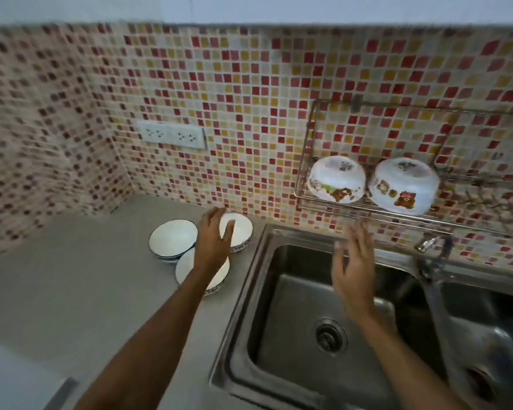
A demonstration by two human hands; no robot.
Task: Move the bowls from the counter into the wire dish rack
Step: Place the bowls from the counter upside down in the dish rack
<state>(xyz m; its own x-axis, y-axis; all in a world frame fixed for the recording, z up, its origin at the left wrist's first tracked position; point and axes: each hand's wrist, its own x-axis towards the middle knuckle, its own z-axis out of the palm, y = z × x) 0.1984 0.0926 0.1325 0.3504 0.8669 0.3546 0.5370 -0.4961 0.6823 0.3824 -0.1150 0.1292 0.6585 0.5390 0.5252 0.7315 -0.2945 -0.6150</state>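
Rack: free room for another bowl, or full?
The wire dish rack has two upturned bowls filling its left half. Its right part looks bare but blurred. The left hand crowds the three counter bowls.

A stainless-steel double sink point(251, 294) is set into the counter, a round metal drain strainer point(330, 335) in its left basin and a chrome tap point(427, 243) behind. On the red, yellow and cream mosaic-tiled wall point(243, 113) sits a white double power socket point(171, 134).

- right hand point(353, 261) motion-blurred over sink point(279, 291), fingers smeared
- near bowl point(190, 269) beside sink partly hidden under left forearm
- dish rack point(382, 213) cut off at right edge
- tap point(430, 242) behind sink blurred
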